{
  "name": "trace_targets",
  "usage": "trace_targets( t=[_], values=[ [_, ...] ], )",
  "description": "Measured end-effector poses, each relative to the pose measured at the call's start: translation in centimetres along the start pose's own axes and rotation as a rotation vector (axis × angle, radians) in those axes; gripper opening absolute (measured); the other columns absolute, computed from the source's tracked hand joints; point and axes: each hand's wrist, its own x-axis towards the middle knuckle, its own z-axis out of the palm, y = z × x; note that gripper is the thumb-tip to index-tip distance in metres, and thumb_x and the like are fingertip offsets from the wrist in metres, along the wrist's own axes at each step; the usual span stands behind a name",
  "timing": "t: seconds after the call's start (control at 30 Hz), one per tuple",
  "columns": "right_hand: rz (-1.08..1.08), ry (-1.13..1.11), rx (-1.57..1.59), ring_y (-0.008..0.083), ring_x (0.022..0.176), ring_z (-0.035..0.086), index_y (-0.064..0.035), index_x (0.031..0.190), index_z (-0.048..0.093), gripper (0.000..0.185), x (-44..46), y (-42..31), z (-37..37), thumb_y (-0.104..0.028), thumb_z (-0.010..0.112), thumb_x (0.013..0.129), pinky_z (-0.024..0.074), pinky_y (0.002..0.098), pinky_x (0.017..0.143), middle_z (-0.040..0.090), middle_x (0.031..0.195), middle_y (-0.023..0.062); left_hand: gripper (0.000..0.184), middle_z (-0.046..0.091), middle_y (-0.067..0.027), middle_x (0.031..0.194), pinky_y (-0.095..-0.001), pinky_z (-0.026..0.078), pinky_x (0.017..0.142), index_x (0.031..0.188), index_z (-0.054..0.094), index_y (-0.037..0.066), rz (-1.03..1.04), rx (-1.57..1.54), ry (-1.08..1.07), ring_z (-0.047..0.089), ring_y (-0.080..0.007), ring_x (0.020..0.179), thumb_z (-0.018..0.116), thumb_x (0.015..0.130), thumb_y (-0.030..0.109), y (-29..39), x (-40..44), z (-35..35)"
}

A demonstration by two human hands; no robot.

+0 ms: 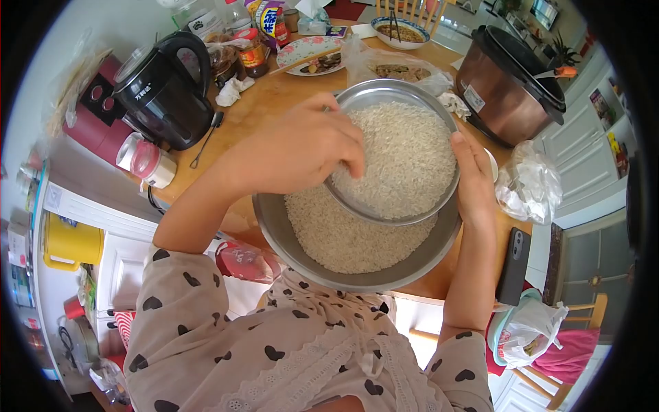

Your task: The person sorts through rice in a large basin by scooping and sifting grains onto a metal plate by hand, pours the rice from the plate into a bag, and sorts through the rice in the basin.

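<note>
A round metal plate (446, 110) full of white rice (405, 151) is held above a larger metal basin (274, 233), which also has rice (357, 240) in it. My right hand (476, 175) grips the plate's right rim, thumb on top. Over the plate's left side is my left hand (309, 147), its fingers curled down at the edge of the rice. Whether anything is between those fingertips is hidden. The plate covers the back part of the basin.
A black kettle (168, 93) and jars stand at the left, a rice cooker (504, 89) at the back right. Behind are a patterned plate (302, 51) and a bowl (401, 34). A phone (513, 266) lies at the right edge beside a plastic bag (528, 182).
</note>
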Motion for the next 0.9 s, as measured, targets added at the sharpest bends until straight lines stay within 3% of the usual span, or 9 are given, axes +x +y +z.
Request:
trace_targets(
  t=[0.1,0.2,0.3,0.4,0.5,0.6,0.7,0.8,0.9],
  values=[
    [0.003,0.010,-0.028,0.0166,0.115,0.052,0.0023,0.130,0.054,0.049,-0.1,0.2,-0.1,-0.034,0.051,0.098,0.0349,0.0278,0.101,0.061,0.122,0.0108,0.029,0.062,-0.0043,0.095,-0.0385,0.036,0.090,0.089,0.065,0.010,0.020,0.143,0.204,0.056,-0.0235,0.096,0.050,0.072,-0.009,0.1,0.7,0.3],
    [0.001,-0.004,-0.008,0.0162,0.114,0.052,0.0027,0.130,0.053,0.049,-0.1,0.0,0.0,-0.035,0.051,0.098,0.0350,0.0275,0.101,0.061,0.121,0.0106,0.029,0.062,-0.0037,0.096,-0.0372,0.036,0.089,0.090,0.065,0.010,-0.116,0.295,0.356,0.057,-0.0231,0.097,0.051,0.072,-0.008,0.0,1.2,1.0],
    [-0.027,-0.027,-0.001,0.0161,0.114,0.052,0.0030,0.130,0.053,0.049,-0.2,-0.3,0.1,-0.034,0.051,0.098,0.0353,0.0275,0.101,0.061,0.121,0.0104,0.032,0.061,-0.0053,0.098,-0.0370,0.036,0.089,0.094,0.065,0.010,-0.086,0.156,0.095,0.056,-0.0245,0.098,0.051,0.072,-0.009,0.6,0.7,0.6],
    [-0.020,-0.015,-0.022,0.0159,0.113,0.053,0.0033,0.130,0.053,0.048,-0.4,-0.5,0.2,-0.034,0.050,0.099,0.0357,0.0273,0.100,0.061,0.121,0.0103,0.033,0.061,-0.0053,0.099,-0.0362,0.037,0.088,0.094,0.064,0.010,-0.123,0.216,0.140,0.056,-0.0247,0.099,0.050,0.071,-0.009,1.6,0.7,0.2],
    [-0.003,-0.018,-0.001,0.0159,0.113,0.053,0.0032,0.130,0.053,0.048,-0.3,-0.5,0.2,-0.033,0.050,0.099,0.0358,0.0272,0.100,0.061,0.121,0.0102,0.031,0.062,-0.0039,0.098,-0.0348,0.037,0.086,0.090,0.064,0.010,-0.062,0.238,0.456,0.056,-0.0242,0.098,0.050,0.071,-0.010,0.5,1.7,1.5],
    [-0.039,-0.030,-0.004,0.0161,0.113,0.053,0.0029,0.129,0.054,0.048,-0.4,-0.6,0.3,-0.033,0.050,0.099,0.0357,0.0273,0.100,0.061,0.120,0.0103,0.028,0.062,-0.0045,0.100,-0.0351,0.037,0.086,0.090,0.063,0.009,-0.017,0.186,0.280,0.056,-0.0248,0.097,0.049,0.072,-0.008,0.1,1.4,1.4],
    [-0.048,-0.020,-0.020,0.0164,0.114,0.053,0.0030,0.129,0.054,0.048,-0.7,-1.1,0.5,-0.034,0.050,0.099,0.0355,0.0274,0.100,0.061,0.121,0.0106,0.031,0.061,-0.0076,0.106,-0.0366,0.036,0.091,0.096,0.064,0.006,-0.159,0.299,0.121,0.056,-0.0259,0.100,0.049,0.073,-0.008,0.9,1.0,-0.3],
    [-0.044,-0.021,-0.019,0.0165,0.114,0.053,0.0033,0.129,0.054,0.048,-0.7,-1.2,0.5,-0.034,0.050,0.099,0.0353,0.0274,0.101,0.061,0.121,0.0108,0.032,0.062,-0.0076,0.106,-0.0376,0.036,0.096,0.097,0.064,0.006,-0.167,0.274,0.209,0.056,-0.0249,0.103,0.049,0.072,-0.009,0.6,1.4,-0.2],
    [-0.046,-0.034,-0.022,0.0166,0.114,0.053,0.0036,0.129,0.054,0.049,-0.4,-0.8,0.4,-0.034,0.050,0.099,0.0350,0.0274,0.101,0.061,0.122,0.0110,0.030,0.064,-0.0049,0.099,-0.0366,0.037,0.097,0.093,0.064,0.007,0.005,0.164,0.435,0.057,-0.0238,0.102,0.050,0.071,-0.009,-0.8,2.6,2.3]
  ],
)
